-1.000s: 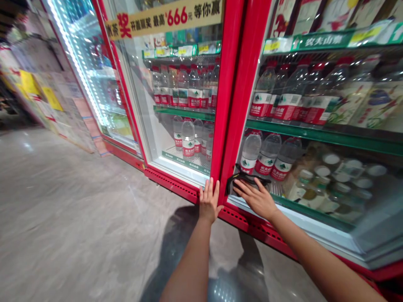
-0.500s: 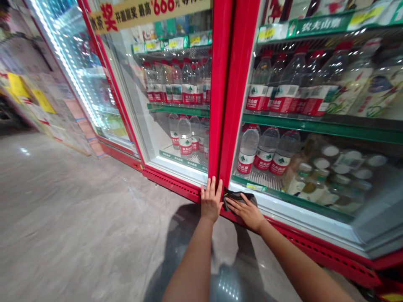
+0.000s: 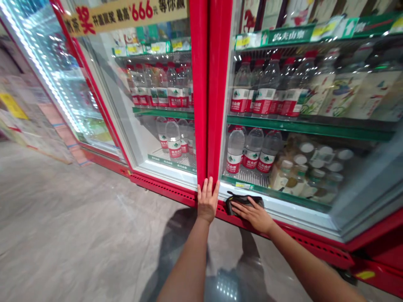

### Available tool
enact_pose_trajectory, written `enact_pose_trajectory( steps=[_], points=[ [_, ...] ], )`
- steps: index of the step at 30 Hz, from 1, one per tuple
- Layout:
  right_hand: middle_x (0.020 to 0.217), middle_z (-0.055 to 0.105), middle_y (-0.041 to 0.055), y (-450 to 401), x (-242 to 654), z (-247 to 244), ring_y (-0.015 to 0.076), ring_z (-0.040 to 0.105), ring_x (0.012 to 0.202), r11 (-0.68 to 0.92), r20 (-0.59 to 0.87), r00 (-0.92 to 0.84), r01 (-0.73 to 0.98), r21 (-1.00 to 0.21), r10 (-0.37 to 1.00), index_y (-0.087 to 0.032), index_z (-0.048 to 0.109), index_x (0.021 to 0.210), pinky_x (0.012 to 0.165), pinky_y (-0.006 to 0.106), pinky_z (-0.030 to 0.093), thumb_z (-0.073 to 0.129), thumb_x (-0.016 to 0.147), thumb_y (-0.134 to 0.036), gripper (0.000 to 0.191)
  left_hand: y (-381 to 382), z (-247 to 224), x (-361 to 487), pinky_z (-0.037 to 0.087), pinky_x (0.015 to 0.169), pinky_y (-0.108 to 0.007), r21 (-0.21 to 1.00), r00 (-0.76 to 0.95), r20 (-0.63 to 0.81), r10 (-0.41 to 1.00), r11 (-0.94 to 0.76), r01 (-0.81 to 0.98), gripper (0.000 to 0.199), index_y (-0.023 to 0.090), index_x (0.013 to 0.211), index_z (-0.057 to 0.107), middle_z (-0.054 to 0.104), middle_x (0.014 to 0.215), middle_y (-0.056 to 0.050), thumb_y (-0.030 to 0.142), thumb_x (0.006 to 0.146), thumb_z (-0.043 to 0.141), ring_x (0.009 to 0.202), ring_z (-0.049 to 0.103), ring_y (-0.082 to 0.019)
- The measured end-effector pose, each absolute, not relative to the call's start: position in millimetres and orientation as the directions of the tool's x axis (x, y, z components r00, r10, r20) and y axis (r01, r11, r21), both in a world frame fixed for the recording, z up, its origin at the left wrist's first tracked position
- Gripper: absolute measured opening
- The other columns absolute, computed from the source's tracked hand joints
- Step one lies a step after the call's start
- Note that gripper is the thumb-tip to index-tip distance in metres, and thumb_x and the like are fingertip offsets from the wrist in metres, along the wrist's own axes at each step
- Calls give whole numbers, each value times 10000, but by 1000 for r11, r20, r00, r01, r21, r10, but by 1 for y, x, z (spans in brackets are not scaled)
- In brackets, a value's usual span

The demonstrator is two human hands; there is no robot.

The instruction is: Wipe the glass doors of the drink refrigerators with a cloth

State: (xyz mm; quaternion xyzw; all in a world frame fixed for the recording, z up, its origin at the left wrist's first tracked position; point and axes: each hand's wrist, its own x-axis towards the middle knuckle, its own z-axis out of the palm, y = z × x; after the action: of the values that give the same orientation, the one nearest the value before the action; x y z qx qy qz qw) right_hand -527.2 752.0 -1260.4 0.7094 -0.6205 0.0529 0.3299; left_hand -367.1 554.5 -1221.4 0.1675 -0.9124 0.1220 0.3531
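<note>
The right hand (image 3: 253, 213) lay flat, its fingers stretched out and slightly parted, over a dark cloth (image 3: 241, 198), pressing it rather than gripping it. The cloth sat at the lower left corner of the right cooler door (image 3: 217, 105), below the green edge of the bottom shelf. Just beside it, the left hand (image 3: 207, 202) had its palm down and fingers extended, holding nothing, against the foot of the red frame where the two doors met.

Behind the right door's glass, water bottles (image 3: 252, 149) with red-and-white labels stood upright on the bottom shelf, left of a cluster of white-capped bottles (image 3: 292, 176). More water bottles showed behind the left cooler door (image 3: 119, 138), which bore a tan promotional banner (image 3: 126, 16) across its upper part. Grey floor (image 3: 88, 230) spread below.
</note>
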Motion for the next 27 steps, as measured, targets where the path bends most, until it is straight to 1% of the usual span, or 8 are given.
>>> enact_pose_trajectory(
  steps=[2, 8, 11, 16, 18, 23, 25, 27],
  points=[
    [1568, 461, -1, 765, -536, -1242, 136, 567, 1289, -8, 470, 211, -917, 398, -857, -304, 371, 1554, 1270, 392, 94, 428, 935, -106, 652, 560, -1220, -373, 186, 1261, -561, -108, -702, 681, -209, 920, -378, 779, 260, 1610, 173, 244, 1655, -114, 211, 932, 553, 1543, 195, -293],
    [1585, 428, 2, 812, -559, -1167, 266, 484, 1388, 477, 720, -143, -832, 284, -679, -433, 288, 1567, 1240, 571, -63, 530, 978, -256, 661, 577, -1211, -402, 160, 1264, -578, -114, -762, 622, -179, 942, -315, 806, 287, 1610, 157, 227, 1667, -100, 203, 923, 571, 1548, 188, -291],
    [1527, 510, -18, 847, -561, -1206, 228, 557, 1307, 418, 673, -116, -855, 306, -731, -424, 335, 1552, 1254, 521, -60, 478, 972, -183, 644, 587, -1212, -411, 158, 1266, -576, -151, -808, 579, -110, 959, -239, 815, 305, 1610, 152, 213, 1676, -87, 227, 922, 583, 1556, 162, -287],
    [1485, 556, -54, 897, -568, -1261, 134, 623, 1189, 121, 497, 94, -915, 384, -862, -334, 417, 1526, 1269, 391, -66, 345, 927, -49, 667, 607, -1207, -425, 144, 1266, -582, -197, -832, 555, -11, 970, -144, 878, 332, 1611, 123, 197, 1686, -75, 342, 905, 645, 1566, 118, -292],
    [1515, 522, -57, 906, -576, -1243, 139, 600, 1235, 159, 493, 59, -907, 389, -868, -356, 378, 1543, 1270, 410, -53, 359, 925, -55, 687, 616, -1201, -434, 129, 1263, -595, -207, -833, 553, 23, 972, -111, 905, 337, 1610, 122, 193, 1688, -80, 389, 892, 670, 1565, 119, -305],
    [1534, 505, -1, 913, -591, -1197, 256, 531, 1340, 556, 698, -242, -788, 264, -674, -437, 344, 1545, 1246, 566, -23, 528, 969, -242, 635, 639, -1191, -463, 110, 1254, -617, -211, -817, 569, 94, 977, -35, 950, 344, 1606, 131, 215, 1682, -94, 457, 861, 708, 1561, 141, -329],
    [1501, 545, 3, 922, -591, -1215, 242, 553, 1311, 551, 700, -239, -794, 258, -673, -419, 388, 1529, 1245, 561, -49, 518, 976, -238, 596, 649, -1190, -472, 104, 1254, -616, -222, -811, 572, 125, 975, -6, 956, 349, 1604, 135, 232, 1677, -94, 455, 854, 717, 1560, 149, -327],
    [1478, 572, -16, 937, -592, -1242, 186, 574, 1278, 407, 627, -130, -855, 321, -768, -387, 430, 1511, 1263, 490, -30, 463, 976, -179, 575, 658, -1190, -479, 96, 1254, -619, -235, -807, 571, 150, 972, 14, 967, 350, 1603, 144, 247, 1671, -95, 453, 842, 731, 1558, 156, -325]
  ],
)
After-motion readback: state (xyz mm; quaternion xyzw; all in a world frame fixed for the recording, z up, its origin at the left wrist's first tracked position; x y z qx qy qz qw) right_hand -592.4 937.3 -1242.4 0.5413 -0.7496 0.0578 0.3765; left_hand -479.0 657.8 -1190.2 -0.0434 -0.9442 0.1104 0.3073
